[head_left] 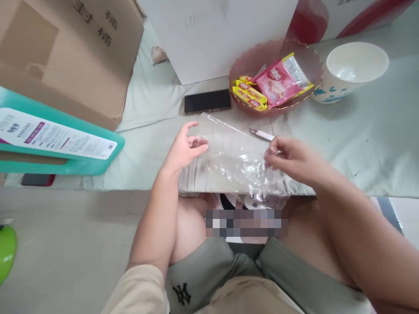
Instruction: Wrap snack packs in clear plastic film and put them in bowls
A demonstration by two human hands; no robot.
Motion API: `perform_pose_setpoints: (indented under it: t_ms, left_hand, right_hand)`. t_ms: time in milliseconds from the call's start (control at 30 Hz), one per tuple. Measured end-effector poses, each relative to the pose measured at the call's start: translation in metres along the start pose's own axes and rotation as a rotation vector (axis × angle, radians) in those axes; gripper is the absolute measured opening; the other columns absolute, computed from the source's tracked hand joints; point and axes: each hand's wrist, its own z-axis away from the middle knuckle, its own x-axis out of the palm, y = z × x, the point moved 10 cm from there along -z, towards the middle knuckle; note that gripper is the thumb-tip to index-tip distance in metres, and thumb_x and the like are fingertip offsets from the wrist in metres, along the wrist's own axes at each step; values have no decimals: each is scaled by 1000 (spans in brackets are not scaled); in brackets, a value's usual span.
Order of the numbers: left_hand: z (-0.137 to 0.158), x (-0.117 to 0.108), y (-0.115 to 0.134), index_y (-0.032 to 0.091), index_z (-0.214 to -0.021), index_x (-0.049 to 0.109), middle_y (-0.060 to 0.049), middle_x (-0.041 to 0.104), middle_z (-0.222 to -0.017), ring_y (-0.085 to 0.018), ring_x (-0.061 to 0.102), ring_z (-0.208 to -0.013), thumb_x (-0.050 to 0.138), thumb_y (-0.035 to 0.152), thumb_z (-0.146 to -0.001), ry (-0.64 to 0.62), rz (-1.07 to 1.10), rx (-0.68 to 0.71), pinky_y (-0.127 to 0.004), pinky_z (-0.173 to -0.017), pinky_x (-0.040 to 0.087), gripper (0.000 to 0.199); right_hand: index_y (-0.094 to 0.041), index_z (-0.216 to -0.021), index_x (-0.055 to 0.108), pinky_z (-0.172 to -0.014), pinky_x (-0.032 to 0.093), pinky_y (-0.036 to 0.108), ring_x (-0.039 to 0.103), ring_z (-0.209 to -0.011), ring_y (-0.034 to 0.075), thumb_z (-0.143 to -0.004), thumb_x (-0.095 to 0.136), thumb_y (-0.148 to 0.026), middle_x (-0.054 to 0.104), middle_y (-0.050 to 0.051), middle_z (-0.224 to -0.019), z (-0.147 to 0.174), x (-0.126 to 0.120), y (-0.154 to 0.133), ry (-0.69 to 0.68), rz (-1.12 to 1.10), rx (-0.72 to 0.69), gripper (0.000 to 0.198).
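Note:
A clear, crinkled plastic bag (229,141) spans the space between my hands at the table's front edge, its lower right part bunched and hanging over the edge. My right hand (291,157) pinches the bag's right side between thumb and fingers. At the bag's left edge is my left hand (185,148), fingers curved and apart, thumb tip close to the film; whether it touches is unclear. Just beyond my right fingers lies a small white cutter-like tool (262,134), its near end partly covered by the hand.
Beyond the bag lie a black phone (207,101) and a pink scalloped bowl (240,102) of snack packets (276,83). A white paper tub (356,72) stands at right, a white box (222,39) behind. Left are a cardboard box (78,65) and a teal container (111,148).

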Motion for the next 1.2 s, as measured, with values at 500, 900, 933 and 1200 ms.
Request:
perform_pose_setpoints:
  t_ms: [500, 900, 933, 1200]
  left_hand:
    - [-17, 28, 50, 30, -125, 60, -2, 74, -111, -24, 73, -106, 81, 26, -71, -93, 303, 157, -37, -91, 59, 58]
    - [1, 95, 10, 17, -113, 66, -7, 79, -85, -16, 74, -65, 84, 33, -71, -254, 415, -200, -23, -55, 53, 49]
    - [-3, 91, 11, 18, -111, 66, -4, 78, -76, -14, 70, -56, 80, 32, -75, -218, 375, -188, -21, -49, 49, 41]
    - [-21, 72, 8, 25, -104, 65, 5, 65, -53, -13, 62, -41, 73, 42, -81, -247, 429, -114, -21, -37, 40, 30]
  right_hand:
    - [-20, -84, 66, -56, 52, 31, 63, -57, 16, -81, 68, -37, 68, 0, -65, -28, 32, -14, -66, -136, -133, 17]
    - [-22, -92, 62, -58, 54, 27, 65, -61, 11, -88, 63, -35, 72, 2, -96, -28, -6, -14, 444, -413, -214, 13]
    - [-23, -95, 63, -59, 54, 27, 66, -64, 11, -88, 63, -35, 72, 2, -102, -27, -7, -16, 457, -399, -240, 14]
    - [-23, -69, 62, -74, 58, 38, 68, -108, 26, -87, 59, -25, 71, 8, -110, -26, -16, -24, 486, -273, -425, 18]
